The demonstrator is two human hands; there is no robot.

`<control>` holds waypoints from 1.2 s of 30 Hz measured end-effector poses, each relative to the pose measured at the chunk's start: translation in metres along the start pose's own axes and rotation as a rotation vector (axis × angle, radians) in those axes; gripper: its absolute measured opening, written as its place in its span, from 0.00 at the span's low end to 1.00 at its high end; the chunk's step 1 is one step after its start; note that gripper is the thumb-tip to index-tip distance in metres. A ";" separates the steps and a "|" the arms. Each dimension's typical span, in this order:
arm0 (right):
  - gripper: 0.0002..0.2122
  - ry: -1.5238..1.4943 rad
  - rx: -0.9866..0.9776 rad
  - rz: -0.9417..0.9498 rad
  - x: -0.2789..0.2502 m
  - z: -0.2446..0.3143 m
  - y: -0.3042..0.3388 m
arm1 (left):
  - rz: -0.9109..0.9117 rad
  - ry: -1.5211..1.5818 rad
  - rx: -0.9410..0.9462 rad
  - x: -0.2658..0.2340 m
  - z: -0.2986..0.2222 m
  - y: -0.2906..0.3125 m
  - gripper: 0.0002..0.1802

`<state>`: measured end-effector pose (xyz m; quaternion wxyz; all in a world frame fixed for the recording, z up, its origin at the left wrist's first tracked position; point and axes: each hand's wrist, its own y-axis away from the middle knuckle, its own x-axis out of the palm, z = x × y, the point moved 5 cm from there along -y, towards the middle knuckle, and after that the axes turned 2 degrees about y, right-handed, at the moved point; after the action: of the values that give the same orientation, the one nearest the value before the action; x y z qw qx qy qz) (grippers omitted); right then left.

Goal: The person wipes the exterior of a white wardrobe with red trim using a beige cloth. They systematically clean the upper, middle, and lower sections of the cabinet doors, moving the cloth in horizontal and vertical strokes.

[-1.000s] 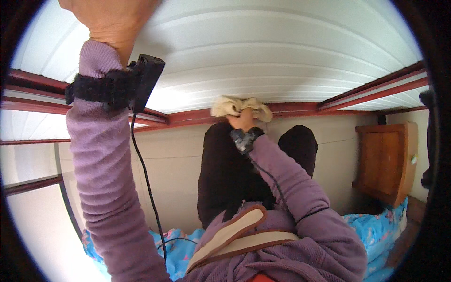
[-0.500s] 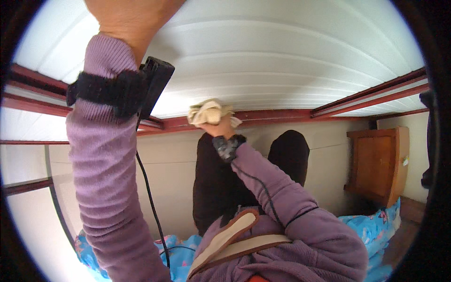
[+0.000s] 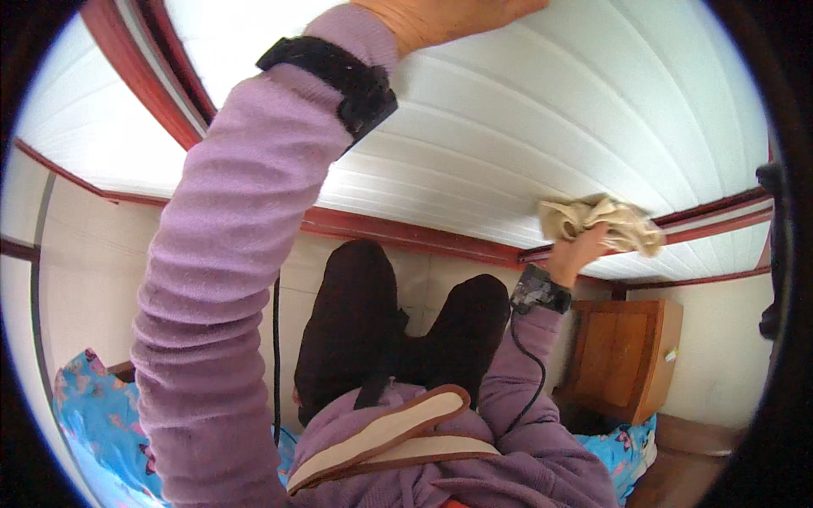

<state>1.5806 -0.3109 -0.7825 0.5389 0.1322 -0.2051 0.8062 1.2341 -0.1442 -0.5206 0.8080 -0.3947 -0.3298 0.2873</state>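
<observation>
1. Cloth, beige, bunched in R hand; fingers wrapped round it, gripping; contact w/ red frame behind them: can't tell.
2. Progress: looks mid-work, cloth not put down; done vs. left unclear.
3. L hand over white panel; fingertips cut off, spread can't tell.
4. Wooden cabinet below R fingers; contents n/v.

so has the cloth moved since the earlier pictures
Yes, the beige cloth has moved right, from well left of the wooden cabinet to above it in view.
</observation>
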 end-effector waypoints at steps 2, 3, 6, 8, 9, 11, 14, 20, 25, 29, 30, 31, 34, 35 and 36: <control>0.23 0.081 -0.321 0.105 0.041 0.057 -0.002 | -0.013 0.017 -0.014 0.000 0.000 -0.003 0.31; 0.25 0.124 -0.401 0.117 0.059 0.077 -0.001 | -0.018 0.023 -0.020 0.000 0.000 -0.005 0.31; 0.27 0.519 -0.938 0.070 0.102 0.103 0.037 | -0.030 0.029 -0.028 0.001 0.000 -0.008 0.30; 0.28 0.806 -1.118 0.120 0.111 0.086 0.068 | -0.041 0.039 -0.035 0.002 0.000 -0.010 0.30; 0.31 0.627 -1.074 0.266 0.112 0.064 0.082 | -0.028 0.037 -0.033 0.002 0.000 -0.010 0.30; 0.26 0.726 -1.079 0.458 0.105 0.018 0.113 | 0.014 0.022 -0.027 0.000 0.000 -0.011 0.30; 0.20 0.718 -1.206 0.839 0.081 -0.041 0.147 | 0.080 0.002 -0.014 -0.010 0.003 -0.014 0.31; 0.19 0.922 -1.139 1.150 0.019 -0.119 0.148 | 0.451 0.125 -0.186 -0.025 0.009 -0.012 0.35; 0.17 0.933 -1.093 1.115 -0.003 -0.093 0.110 | 0.472 0.044 -0.185 -0.023 0.009 -0.010 0.29; 0.18 0.806 -1.077 0.935 0.007 -0.020 0.067 | 0.479 0.103 -0.213 -0.022 0.008 -0.009 0.31; 0.18 0.779 -1.123 0.866 0.013 0.002 0.053 | 0.470 0.119 -0.220 -0.024 0.007 -0.009 0.31; 0.19 0.752 -1.163 0.801 0.021 0.025 0.040 | 0.474 0.118 -0.226 -0.025 0.007 -0.009 0.30; 0.23 0.679 -1.242 0.552 0.045 0.101 0.002 | 0.478 0.114 -0.243 -0.027 0.006 -0.010 0.30; 0.29 0.732 -1.243 0.513 0.053 0.128 -0.012 | 0.493 0.132 -0.261 -0.028 0.006 -0.009 0.31; 0.29 0.791 -1.229 0.454 0.061 0.154 -0.027 | 0.483 0.131 -0.244 -0.029 0.006 -0.011 0.31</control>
<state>1.5806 -0.3247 -0.6151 0.3700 -0.5352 -0.4307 0.6255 1.2144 -0.1680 -0.5176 0.6823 -0.5740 -0.2053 0.4034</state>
